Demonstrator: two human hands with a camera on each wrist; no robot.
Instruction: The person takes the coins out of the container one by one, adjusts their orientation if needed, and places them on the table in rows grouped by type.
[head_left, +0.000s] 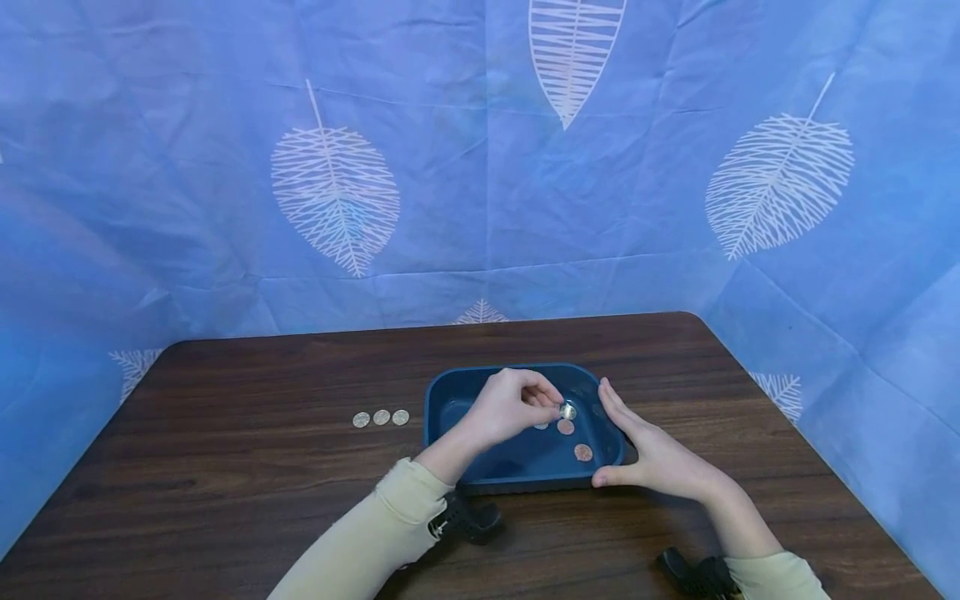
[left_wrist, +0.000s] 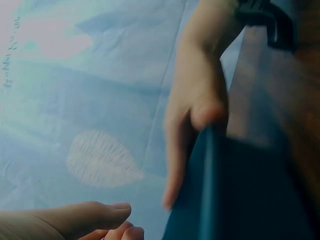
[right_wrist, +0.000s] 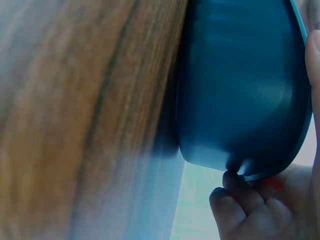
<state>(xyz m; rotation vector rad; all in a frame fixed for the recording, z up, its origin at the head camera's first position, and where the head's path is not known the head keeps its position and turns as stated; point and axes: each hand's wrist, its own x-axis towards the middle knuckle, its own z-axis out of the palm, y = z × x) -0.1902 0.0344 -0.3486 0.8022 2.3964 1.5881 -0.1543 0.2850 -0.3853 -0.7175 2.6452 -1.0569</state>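
Nearest the head cam: two cream sleeves w/ black wrist mounts at the bottom edge, forearms reaching fwd over the counter (head_left: 225, 467). The left hand (head_left: 510, 408) is curled over the blue tray (head_left: 450, 392), its grip pinching a silver coin (head_left: 568, 411) between thumb & fingertips, held just above the tray floor toward the right half. The right hand (head_left: 652, 454) lies flat against the tray's right wall, fingers straight, thumb at the near right corner; its grip is relaxed, bracing, grasping nothing. The left wrist view shows that same flat hand (left_wrist: 195, 115) along the tray rim (left_wrist: 210, 165); the right wrist view shows the tray's outer wall (right_wrist: 240, 90) close up, w/ curled left-hand fingers (right_wrist: 240, 200) at its edge. Inside the tray, just below the pinched coin: a copper coin (head_left: 566, 427) and another (head_left: 583, 452) nearer the right corner, both flat; a further coin is partly hidden by the left fingers. Key relation: three silver coins (head_left: 381, 417) sit in a short row on the counter left of the tray, well apart from the pinch, row running left-right, so the left hand is the nearer one. Blue leaf-print cloth (head_left: 337, 192) is behind.
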